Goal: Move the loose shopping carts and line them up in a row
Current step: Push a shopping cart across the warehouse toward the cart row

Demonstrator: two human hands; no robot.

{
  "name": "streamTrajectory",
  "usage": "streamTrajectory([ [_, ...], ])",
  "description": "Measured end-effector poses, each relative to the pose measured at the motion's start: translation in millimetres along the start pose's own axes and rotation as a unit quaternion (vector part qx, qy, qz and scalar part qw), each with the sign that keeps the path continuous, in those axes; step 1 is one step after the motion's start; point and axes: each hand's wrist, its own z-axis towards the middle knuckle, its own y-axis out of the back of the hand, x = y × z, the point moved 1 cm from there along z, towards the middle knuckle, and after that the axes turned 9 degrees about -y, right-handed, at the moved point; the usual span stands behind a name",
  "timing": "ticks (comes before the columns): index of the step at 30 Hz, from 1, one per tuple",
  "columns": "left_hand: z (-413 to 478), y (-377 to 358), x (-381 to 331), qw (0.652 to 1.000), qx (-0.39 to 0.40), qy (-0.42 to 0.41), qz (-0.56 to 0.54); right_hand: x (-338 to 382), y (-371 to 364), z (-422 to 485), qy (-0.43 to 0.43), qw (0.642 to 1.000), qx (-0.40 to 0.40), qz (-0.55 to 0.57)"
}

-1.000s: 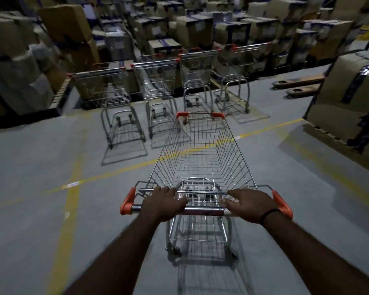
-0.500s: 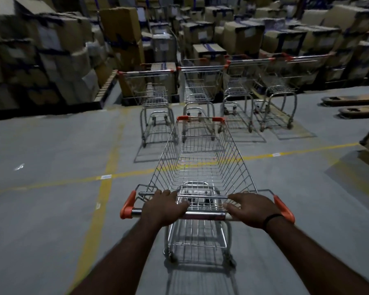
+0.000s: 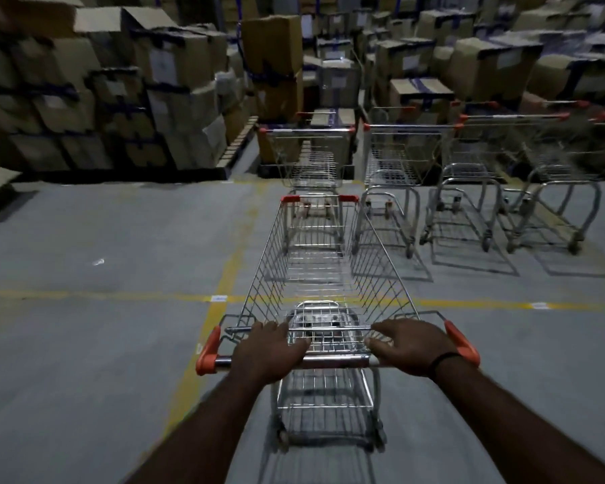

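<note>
A dim warehouse, with a wire shopping cart (image 3: 325, 274) at the centre of the frame. At lower centre, the left hand (image 3: 268, 351) and the right hand (image 3: 411, 347) each curl round its handle bar (image 3: 334, 361), which has orange end caps. The right wrist wears a dark wristband (image 3: 442, 359). The cart's front points toward the leftmost of four parked carts (image 3: 395, 162) standing side by side at upper right. Stacked cardboard boxes (image 3: 119, 99) fill the top. Yellow lines (image 3: 119, 295) cross the grey floor (image 3: 84, 361).
</note>
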Motion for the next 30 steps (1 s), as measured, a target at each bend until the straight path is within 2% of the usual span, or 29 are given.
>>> streamTrajectory([
  [8,71.2,33.7,40.8,0.997,-0.012,0.065,-0.031,32.5,20.6,121.9,0.057,0.998,0.005,-0.014],
  [20,171.8,78.5,122.1,0.993,-0.044,0.108,-0.028,107.4,53.8,260.8,0.13,0.99,0.008,-0.052],
  [24,220.8,101.1,162.3,0.992,-0.054,0.11,-0.031,140.6,64.7,319.5,0.128,0.991,0.012,-0.038],
  [30,293.8,134.8,218.7,0.992,-0.03,0.117,-0.035,187.3,82.5,407.3,0.124,0.991,0.021,-0.047],
])
